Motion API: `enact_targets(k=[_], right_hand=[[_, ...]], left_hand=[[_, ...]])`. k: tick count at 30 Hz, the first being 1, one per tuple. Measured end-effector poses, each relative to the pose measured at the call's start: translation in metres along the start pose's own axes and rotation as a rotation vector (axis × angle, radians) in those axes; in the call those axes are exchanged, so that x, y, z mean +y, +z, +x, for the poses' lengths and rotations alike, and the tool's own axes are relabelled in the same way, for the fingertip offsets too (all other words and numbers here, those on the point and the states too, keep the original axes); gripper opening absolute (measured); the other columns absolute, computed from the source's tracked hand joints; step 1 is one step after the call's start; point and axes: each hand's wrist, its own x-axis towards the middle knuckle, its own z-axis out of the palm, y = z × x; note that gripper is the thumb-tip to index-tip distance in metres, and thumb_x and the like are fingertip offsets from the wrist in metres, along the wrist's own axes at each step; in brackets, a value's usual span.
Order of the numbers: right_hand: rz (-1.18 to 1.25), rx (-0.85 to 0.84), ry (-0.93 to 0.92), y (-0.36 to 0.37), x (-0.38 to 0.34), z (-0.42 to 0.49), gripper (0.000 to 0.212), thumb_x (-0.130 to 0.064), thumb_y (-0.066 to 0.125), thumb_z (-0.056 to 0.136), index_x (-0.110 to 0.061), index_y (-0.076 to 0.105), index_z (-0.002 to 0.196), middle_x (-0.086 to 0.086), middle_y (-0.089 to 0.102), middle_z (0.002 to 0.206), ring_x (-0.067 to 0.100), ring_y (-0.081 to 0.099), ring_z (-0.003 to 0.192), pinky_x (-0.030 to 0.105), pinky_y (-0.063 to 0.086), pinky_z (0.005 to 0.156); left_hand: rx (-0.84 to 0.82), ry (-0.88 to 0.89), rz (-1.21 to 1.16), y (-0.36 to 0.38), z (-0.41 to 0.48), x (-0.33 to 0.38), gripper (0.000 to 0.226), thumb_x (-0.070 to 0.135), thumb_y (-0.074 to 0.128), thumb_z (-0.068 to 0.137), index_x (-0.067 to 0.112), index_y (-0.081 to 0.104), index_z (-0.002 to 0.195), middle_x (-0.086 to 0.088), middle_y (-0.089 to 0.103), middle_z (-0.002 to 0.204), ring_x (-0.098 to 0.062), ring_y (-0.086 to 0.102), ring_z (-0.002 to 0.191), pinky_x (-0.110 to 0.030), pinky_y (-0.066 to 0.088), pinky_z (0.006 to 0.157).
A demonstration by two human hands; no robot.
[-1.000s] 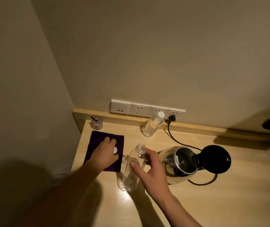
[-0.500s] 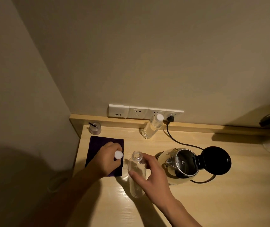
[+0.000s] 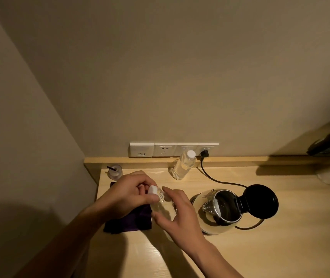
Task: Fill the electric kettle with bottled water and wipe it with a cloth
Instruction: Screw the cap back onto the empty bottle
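Clear plastic bottle (image 3: 163,209) looks about empty, so I'd guess it's light, thin and squashy; best held round the middle, which is where the right hand (image 3: 178,215) wraps it loosely. Left hand (image 3: 128,194) pinches the white cap (image 3: 152,190) at the neck. Kettle (image 3: 219,210) sits just right, lid open, purple cloth (image 3: 129,221) underneath the hands.

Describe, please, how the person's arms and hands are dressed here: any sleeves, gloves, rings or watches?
The left hand and right hand are bare, with no gloves, and no ring or watch shows. Both forearms are uncovered as far as the frame's lower edge, so no sleeve is visible.
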Motion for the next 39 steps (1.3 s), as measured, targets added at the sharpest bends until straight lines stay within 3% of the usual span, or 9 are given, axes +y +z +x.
enact_targets(k=[4, 9, 13, 19, 22, 25, 29, 34, 39], right_hand=[[0.026, 0.020, 0.011, 0.005, 0.002, 0.004, 0.073, -0.053, 0.073, 0.081, -0.032, 0.052, 0.147, -0.016, 0.054, 0.125, -0.003, 0.052, 0.118, 0.009, 0.041, 0.095], [0.028, 0.044, 0.015, 0.011, 0.002, 0.006, 0.059, -0.049, 0.074, 0.082, -0.039, 0.056, 0.137, -0.021, 0.054, 0.122, -0.001, 0.054, 0.118, 0.008, 0.041, 0.093], [0.075, 0.052, 0.011, 0.014, -0.001, 0.010, 0.053, -0.045, 0.076, 0.082, -0.036, 0.060, 0.132, -0.019, 0.056, 0.117, 0.002, 0.056, 0.115, 0.010, 0.041, 0.091], [0.256, -0.020, 0.018, 0.004, -0.005, 0.017, 0.051, -0.035, 0.081, 0.084, -0.040, 0.063, 0.132, -0.015, 0.063, 0.115, 0.011, 0.062, 0.113, 0.017, 0.048, 0.092], [0.266, -0.036, 0.013, 0.001, -0.009, 0.021, 0.053, -0.035, 0.082, 0.083, -0.039, 0.064, 0.132, -0.015, 0.064, 0.116, 0.013, 0.063, 0.113, 0.020, 0.049, 0.093], [0.306, -0.033, 0.013, -0.004, -0.013, 0.025, 0.053, -0.034, 0.082, 0.083, -0.042, 0.065, 0.133, -0.010, 0.066, 0.118, 0.016, 0.063, 0.114, 0.028, 0.052, 0.098], [0.291, -0.038, -0.007, -0.010, -0.018, 0.030, 0.053, -0.037, 0.082, 0.082, -0.044, 0.065, 0.132, -0.010, 0.066, 0.118, 0.017, 0.064, 0.114, 0.032, 0.053, 0.098], [0.266, 0.059, -0.019, -0.006, -0.019, 0.034, 0.052, -0.041, 0.081, 0.082, -0.041, 0.064, 0.131, -0.016, 0.063, 0.118, 0.012, 0.063, 0.113, 0.021, 0.051, 0.091], [0.298, 0.021, -0.028, -0.009, -0.017, 0.036, 0.052, -0.038, 0.081, 0.084, -0.043, 0.064, 0.132, -0.014, 0.065, 0.118, 0.015, 0.063, 0.113, 0.025, 0.053, 0.093]], left_hand=[[0.059, 0.058, 0.126, 0.007, 0.003, 0.007, 0.015, 0.044, 0.070, 0.092, 0.034, 0.071, 0.102, 0.017, 0.062, 0.098, -0.005, 0.061, 0.092, -0.032, 0.054, 0.084], [0.052, -0.010, 0.437, 0.008, 0.011, 0.019, 0.035, 0.061, 0.051, 0.096, 0.030, 0.064, 0.089, 0.012, 0.057, 0.086, -0.008, 0.054, 0.081, -0.033, 0.048, 0.074], [0.115, -0.030, 0.614, 0.010, 0.016, 0.022, 0.044, 0.060, 0.045, 0.098, 0.023, 0.066, 0.088, 0.007, 0.060, 0.082, -0.009, 0.055, 0.075, -0.035, 0.048, 0.069], [-0.063, 0.141, 0.439, -0.006, 0.019, 0.018, 0.023, 0.042, 0.053, 0.101, 0.028, 0.065, 0.115, 0.015, 0.052, 0.100, -0.003, 0.052, 0.092, -0.032, 0.048, 0.083], [-0.119, 0.152, 0.478, -0.015, 0.022, 0.018, 0.025, 0.044, 0.052, 0.101, 0.030, 0.062, 0.120, 0.016, 0.052, 0.104, -0.003, 0.052, 0.096, -0.033, 0.049, 0.086], [-0.170, 0.158, 0.450, -0.026, 0.027, 0.022, 0.035, 0.041, 0.053, 0.102, 0.035, 0.057, 0.136, 0.020, 0.051, 0.114, -0.001, 0.052, 0.104, -0.022, 0.046, 0.088], [-0.158, 0.182, 0.419, -0.030, 0.031, 0.026, 0.018, 0.039, 0.058, 0.099, 0.037, 0.061, 0.117, 0.018, 0.056, 0.108, -0.003, 0.054, 0.100, -0.027, 0.047, 0.085], [0.093, 0.150, 0.336, -0.009, 0.030, 0.027, 0.014, 0.045, 0.063, 0.095, 0.032, 0.058, 0.094, 0.017, 0.055, 0.091, -0.005, 0.054, 0.084, -0.026, 0.045, 0.068], [0.024, 0.129, 0.226, -0.012, 0.031, 0.027, 0.008, 0.031, 0.068, 0.095, 0.031, 0.067, 0.103, 0.014, 0.056, 0.098, -0.003, 0.055, 0.089, -0.024, 0.042, 0.072]])
